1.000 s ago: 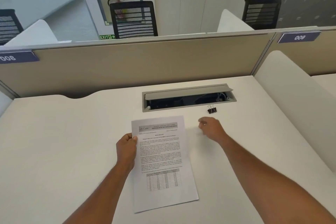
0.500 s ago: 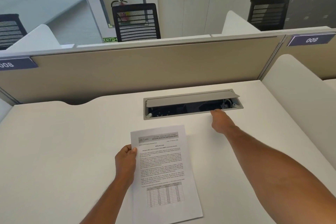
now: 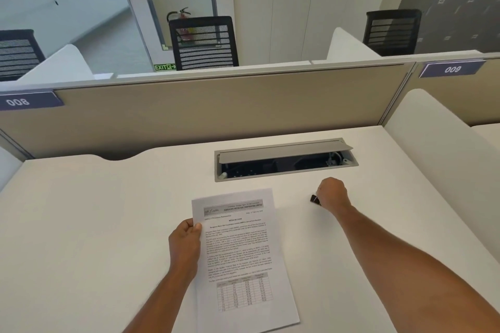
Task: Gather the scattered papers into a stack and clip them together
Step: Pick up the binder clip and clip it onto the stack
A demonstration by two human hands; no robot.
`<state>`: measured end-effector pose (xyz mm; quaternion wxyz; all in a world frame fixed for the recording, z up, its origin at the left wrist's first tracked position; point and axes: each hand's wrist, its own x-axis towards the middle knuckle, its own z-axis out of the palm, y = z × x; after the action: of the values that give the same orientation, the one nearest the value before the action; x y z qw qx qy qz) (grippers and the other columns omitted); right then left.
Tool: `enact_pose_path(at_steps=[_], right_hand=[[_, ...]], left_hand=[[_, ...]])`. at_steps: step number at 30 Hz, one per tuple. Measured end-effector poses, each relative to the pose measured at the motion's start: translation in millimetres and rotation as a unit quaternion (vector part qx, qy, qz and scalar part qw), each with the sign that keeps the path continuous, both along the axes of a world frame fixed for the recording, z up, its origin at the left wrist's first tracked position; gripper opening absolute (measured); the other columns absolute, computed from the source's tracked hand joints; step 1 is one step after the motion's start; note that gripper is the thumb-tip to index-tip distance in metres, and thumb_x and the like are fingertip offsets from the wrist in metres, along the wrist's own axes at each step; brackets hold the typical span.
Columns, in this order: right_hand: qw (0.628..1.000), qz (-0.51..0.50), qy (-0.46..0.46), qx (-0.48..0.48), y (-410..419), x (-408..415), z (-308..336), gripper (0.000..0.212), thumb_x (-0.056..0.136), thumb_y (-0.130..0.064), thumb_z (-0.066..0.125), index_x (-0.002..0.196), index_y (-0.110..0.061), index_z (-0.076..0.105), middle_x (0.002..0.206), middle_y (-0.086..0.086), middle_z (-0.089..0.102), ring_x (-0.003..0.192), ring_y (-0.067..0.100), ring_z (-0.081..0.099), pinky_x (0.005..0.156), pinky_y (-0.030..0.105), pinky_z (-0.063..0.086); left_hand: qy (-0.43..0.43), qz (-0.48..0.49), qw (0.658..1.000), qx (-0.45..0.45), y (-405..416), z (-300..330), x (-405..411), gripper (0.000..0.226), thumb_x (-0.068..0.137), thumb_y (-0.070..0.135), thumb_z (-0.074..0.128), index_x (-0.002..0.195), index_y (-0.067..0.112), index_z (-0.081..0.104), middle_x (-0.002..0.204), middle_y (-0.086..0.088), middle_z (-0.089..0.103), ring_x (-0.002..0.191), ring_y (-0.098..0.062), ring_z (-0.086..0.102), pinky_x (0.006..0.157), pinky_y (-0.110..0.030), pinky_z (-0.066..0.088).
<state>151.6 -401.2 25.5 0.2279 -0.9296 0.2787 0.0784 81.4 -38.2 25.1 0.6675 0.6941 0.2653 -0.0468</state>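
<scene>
A stack of printed white papers lies on the white desk, its top sheet showing a letterhead, text and a table. My left hand grips the stack's left edge, thumb on top. My right hand is closed to the right of the stack, above the desk, and holds a small black binder clip that sticks out at its left side. The clip is apart from the papers.
An open grey cable tray is set into the desk behind the papers. A beige partition closes the back, and a white divider rises at the right. Black mesh chairs stand beyond.
My right hand reached to the binder clip by the cable tray, closed on it and drew back toward the papers. My left hand kept its hold on the stack.
</scene>
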Motion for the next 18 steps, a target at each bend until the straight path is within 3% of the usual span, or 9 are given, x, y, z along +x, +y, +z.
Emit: enact_pose_path(at_steps=[2, 6, 8, 9, 10, 12, 16, 18], right_hand=[[0.998, -0.012, 0.002, 0.058, 2.2, -8.0, 6.5, 0.025, 0.094, -0.010, 0.055, 0.110, 0.000, 0.070, 0.085, 0.007, 0.062, 0.086, 0.027, 0.059, 0.076, 0.033, 0.049], [0.986, -0.016, -0.011, 0.166, 12.9, -33.1, 18.3, 0.027, 0.094, -0.010, 0.058, 0.119, -0.011, 0.066, 0.116, 0.008, 0.068, 0.108, 0.025, 0.065, 0.084, 0.027, 0.048], [0.922, -0.143, -0.079, 0.351, 24.0, -47.5, 21.4, 0.016, 0.089, -0.006, 0.066, 0.105, -0.004, 0.067, 0.109, 0.017, 0.069, 0.093, 0.025, 0.067, 0.081, 0.030, 0.052], [0.903, -0.160, -0.091, 0.389, 28.1, -57.0, 19.7, 0.011, 0.088, -0.003, 0.067, 0.099, 0.001, 0.067, 0.105, 0.022, 0.069, 0.087, 0.026, 0.066, 0.080, 0.033, 0.056], [0.861, -0.194, -0.105, 0.459, 33.3, -69.2, 22.9, 0.010, 0.088, -0.001, 0.067, 0.097, 0.004, 0.067, 0.104, 0.025, 0.069, 0.085, 0.027, 0.066, 0.081, 0.035, 0.058], [0.820, -0.180, -0.101, 0.534, 45.2, -90.8, 29.0, 0.009, 0.091, 0.001, 0.065, 0.098, 0.006, 0.067, 0.107, 0.025, 0.070, 0.090, 0.029, 0.068, 0.088, 0.039, 0.058], [0.805, -0.143, -0.149, 0.556, 70.6, -120.1, 52.1, 0.014, 0.093, -0.002, 0.066, 0.107, 0.001, 0.067, 0.112, 0.018, 0.071, 0.098, 0.026, 0.070, 0.094, 0.038, 0.057], [0.836, -0.102, -0.159, 0.516, 84.1, -128.7, 68.8, 0.027, 0.092, -0.006, 0.069, 0.119, -0.004, 0.067, 0.115, 0.014, 0.072, 0.105, 0.026, 0.071, 0.098, 0.039, 0.056]], left_hand=[[-0.006, -0.001, 1.000, 0.005, 1.0, 5.0, -4.2, 0.020, 0.100, 0.005, 0.052, 0.093, 0.006, 0.070, 0.081, -0.005, 0.079, 0.080, -0.030, 0.074, 0.072, -0.039, 0.060], [-0.017, -0.013, 1.000, 0.011, 4.8, 13.5, -15.2, 0.020, 0.101, 0.005, 0.052, 0.094, 0.008, 0.070, 0.082, -0.007, 0.079, 0.078, -0.031, 0.075, 0.071, -0.040, 0.060], [-0.024, -0.017, 1.000, 0.011, 6.9, 18.4, -22.6, 0.019, 0.101, 0.006, 0.052, 0.095, 0.009, 0.070, 0.083, -0.007, 0.079, 0.077, -0.030, 0.075, 0.070, -0.039, 0.061], [-0.028, -0.018, 0.999, 0.010, 8.3, 20.8, -26.6, 0.019, 0.101, 0.006, 0.052, 0.095, 0.009, 0.070, 0.083, -0.008, 0.079, 0.077, -0.030, 0.075, 0.070, -0.040, 0.061], [-0.031, -0.020, 0.999, 0.011, 9.5, 22.9, -31.3, 0.019, 0.101, 0.006, 0.052, 0.096, 0.009, 0.070, 0.084, -0.008, 0.079, 0.077, -0.030, 0.075, 0.070, -0.040, 0.061], [-0.037, -0.024, 0.999, 0.011, 11.7, 27.2, -40.6, 0.018, 0.101, 0.006, 0.052, 0.096, 0.009, 0.069, 0.084, -0.007, 0.079, 0.078, -0.030, 0.075, 0.069, -0.039, 0.061], [-0.060, -0.034, 0.997, 0.022, 18.6, 34.6, -62.5, 0.019, 0.101, 0.007, 0.052, 0.095, 0.012, 0.069, 0.084, -0.005, 0.079, 0.078, -0.029, 0.076, 0.069, -0.040, 0.062], [-0.076, -0.040, 0.996, 0.027, 20.3, 38.0, -71.0, 0.019, 0.102, 0.008, 0.051, 0.098, 0.018, 0.068, 0.085, -0.003, 0.079, 0.077, -0.026, 0.077, 0.067, -0.039, 0.063]])
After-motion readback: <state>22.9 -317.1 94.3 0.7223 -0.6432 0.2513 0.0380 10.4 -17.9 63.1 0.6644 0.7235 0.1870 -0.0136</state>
